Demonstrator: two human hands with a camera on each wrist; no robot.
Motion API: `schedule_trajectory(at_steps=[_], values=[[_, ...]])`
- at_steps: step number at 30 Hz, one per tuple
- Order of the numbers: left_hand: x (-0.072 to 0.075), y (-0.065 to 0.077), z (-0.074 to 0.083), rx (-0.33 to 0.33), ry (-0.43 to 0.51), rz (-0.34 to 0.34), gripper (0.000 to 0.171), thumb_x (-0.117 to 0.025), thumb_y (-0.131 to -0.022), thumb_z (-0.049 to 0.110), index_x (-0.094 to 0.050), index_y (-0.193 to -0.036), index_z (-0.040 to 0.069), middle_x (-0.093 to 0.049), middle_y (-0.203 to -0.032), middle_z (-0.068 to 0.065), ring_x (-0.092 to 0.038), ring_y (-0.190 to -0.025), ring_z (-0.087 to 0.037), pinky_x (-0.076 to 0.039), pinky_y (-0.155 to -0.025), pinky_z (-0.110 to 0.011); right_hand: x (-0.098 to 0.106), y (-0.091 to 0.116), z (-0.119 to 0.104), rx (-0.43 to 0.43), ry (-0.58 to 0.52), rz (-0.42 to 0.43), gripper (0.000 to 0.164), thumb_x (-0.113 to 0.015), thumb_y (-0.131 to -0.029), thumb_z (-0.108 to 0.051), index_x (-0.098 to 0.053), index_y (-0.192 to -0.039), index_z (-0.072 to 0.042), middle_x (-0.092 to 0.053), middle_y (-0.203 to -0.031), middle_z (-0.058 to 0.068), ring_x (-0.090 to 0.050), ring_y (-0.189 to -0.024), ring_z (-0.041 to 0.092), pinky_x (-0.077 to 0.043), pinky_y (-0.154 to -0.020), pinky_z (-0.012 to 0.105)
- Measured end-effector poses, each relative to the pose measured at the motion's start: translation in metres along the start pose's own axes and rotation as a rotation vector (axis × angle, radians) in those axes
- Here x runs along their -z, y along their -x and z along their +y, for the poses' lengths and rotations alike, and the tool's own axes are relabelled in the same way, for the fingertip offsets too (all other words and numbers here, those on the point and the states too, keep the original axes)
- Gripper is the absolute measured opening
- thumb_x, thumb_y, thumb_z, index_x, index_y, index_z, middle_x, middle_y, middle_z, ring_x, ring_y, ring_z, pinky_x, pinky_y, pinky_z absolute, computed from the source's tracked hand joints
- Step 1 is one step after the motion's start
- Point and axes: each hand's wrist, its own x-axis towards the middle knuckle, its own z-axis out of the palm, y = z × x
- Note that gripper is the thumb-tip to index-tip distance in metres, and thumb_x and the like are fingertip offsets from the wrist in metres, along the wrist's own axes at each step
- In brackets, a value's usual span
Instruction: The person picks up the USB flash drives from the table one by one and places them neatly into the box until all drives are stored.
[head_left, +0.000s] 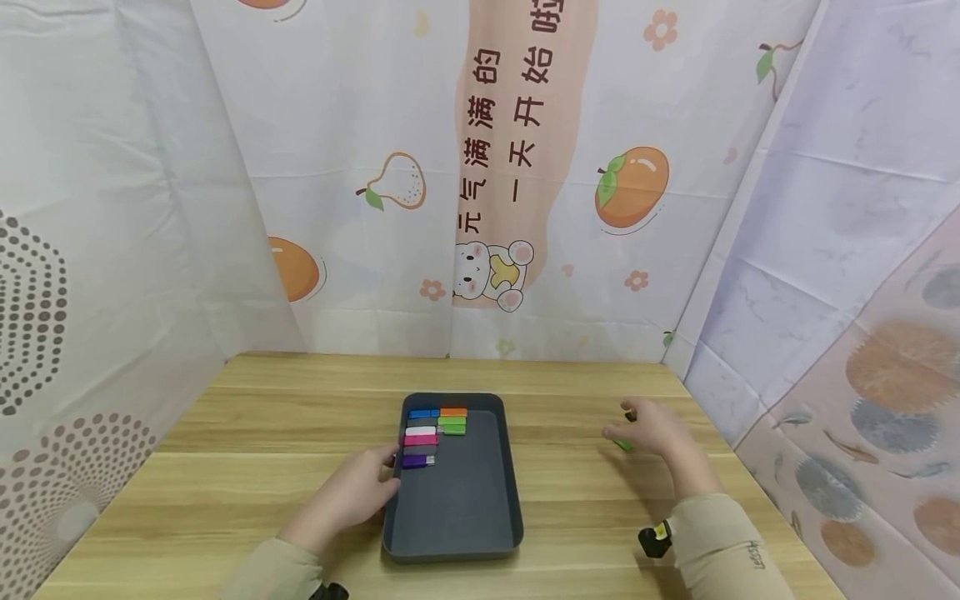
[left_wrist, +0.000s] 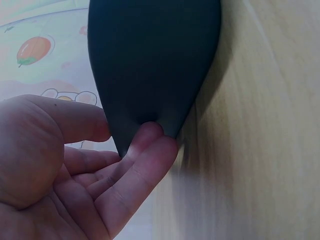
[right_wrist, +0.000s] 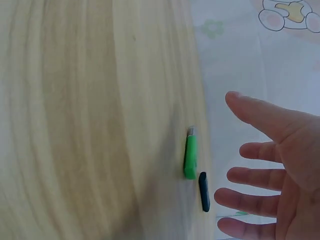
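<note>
A dark grey tray [head_left: 472,508] lies on the wooden table. My left hand [head_left: 360,487] holds its left wall; in the left wrist view, fingertips [left_wrist: 150,145] press the outer side of the tray [left_wrist: 155,60] and the thumb reaches its rim. Several coloured USB flash drives [head_left: 416,461] lie in two columns in the tray's upper left. To the right, my right hand [head_left: 651,429] hovers with fingers spread and holds nothing. Close by it lie a green flash drive [right_wrist: 190,155] with a metal plug and a small black stick-shaped item [right_wrist: 204,192], its kind unclear.
The wooden table [head_left: 570,500] extends on both sides of the tray. A printed curtain [head_left: 360,275] hangs along its back edge, with more cloth at the left and right.
</note>
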Motion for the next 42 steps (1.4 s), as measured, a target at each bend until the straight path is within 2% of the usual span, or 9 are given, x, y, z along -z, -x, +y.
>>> schedule_trajectory(at_steps=[5, 12, 19, 22, 28, 36, 42], values=[[-0.001, 0.0, -0.002, -0.005, 0.005, 0.002, 0.051, -0.07, -0.093, 0.004, -0.055, -0.14, -0.008, -0.065, -0.128, -0.023, -0.059, -0.123, -0.043, -0.048, -0.1, -0.06, -0.002, 0.001, 0.005, -0.015, 0.008, -0.007, 0.078, -0.075, -0.089, -0.05, -0.055, -0.136, 0.009, -0.061, -0.13, 0.031, -0.056, -0.118, 0.053, -0.043, -0.096, 0.071], [-0.001, 0.0, -0.002, -0.007, 0.008, 0.006, 0.051, -0.069, -0.093, 0.004, -0.055, -0.14, -0.008, -0.066, -0.127, -0.023, -0.059, -0.123, -0.042, -0.047, -0.101, -0.061, -0.009, 0.0, 0.01, -0.02, 0.001, -0.002, 0.072, -0.08, -0.085, -0.041, -0.058, -0.133, 0.009, -0.067, -0.118, 0.028, -0.062, -0.109, 0.048, -0.049, -0.091, 0.065], [-0.002, -0.002, -0.004, -0.005, 0.014, 0.001, 0.051, -0.069, -0.093, 0.005, -0.054, -0.14, -0.008, -0.066, -0.127, -0.022, -0.059, -0.123, -0.041, -0.048, -0.101, -0.06, -0.015, -0.001, 0.012, -0.044, -0.005, -0.041, 0.073, -0.078, -0.085, -0.035, -0.053, -0.137, 0.011, -0.066, -0.122, 0.028, -0.06, -0.114, 0.049, -0.046, -0.096, 0.065], [-0.003, -0.003, -0.005, -0.005, 0.014, 0.005, 0.051, -0.069, -0.094, 0.005, -0.054, -0.14, -0.008, -0.065, -0.127, -0.023, -0.059, -0.123, -0.041, -0.048, -0.101, -0.06, -0.017, -0.002, 0.013, -0.03, 0.02, -0.042, 0.067, -0.077, -0.085, -0.033, -0.058, -0.132, 0.01, -0.067, -0.122, 0.026, -0.061, -0.113, 0.048, -0.047, -0.096, 0.064], [-0.004, -0.003, -0.007, -0.013, 0.018, 0.006, 0.051, -0.069, -0.093, 0.005, -0.054, -0.14, -0.009, -0.066, -0.126, -0.023, -0.059, -0.124, -0.042, -0.047, -0.101, -0.061, -0.017, -0.004, 0.015, -0.035, 0.078, -0.056, 0.044, -0.079, -0.084, -0.031, -0.07, -0.112, 0.002, -0.072, -0.106, 0.015, -0.066, -0.097, 0.036, -0.052, -0.086, 0.058], [-0.003, -0.003, -0.005, -0.003, 0.019, 0.005, 0.051, -0.068, -0.094, 0.005, -0.054, -0.14, -0.009, -0.065, -0.127, -0.023, -0.059, -0.123, -0.042, -0.048, -0.1, -0.06, -0.018, -0.005, 0.014, -0.023, 0.077, -0.061, 0.038, -0.077, -0.087, -0.027, -0.072, -0.11, 0.002, -0.072, -0.104, 0.016, -0.066, -0.096, 0.037, -0.053, -0.086, 0.057], [-0.003, -0.002, -0.004, -0.002, 0.018, 0.001, 0.051, -0.068, -0.094, 0.004, -0.053, -0.141, -0.008, -0.065, -0.127, -0.022, -0.058, -0.124, -0.043, -0.048, -0.1, -0.061, -0.02, -0.006, 0.013, -0.021, 0.069, -0.052, 0.03, -0.076, -0.087, -0.023, -0.073, -0.106, 0.001, -0.073, -0.099, 0.013, -0.066, -0.089, 0.032, -0.055, -0.081, 0.054]])
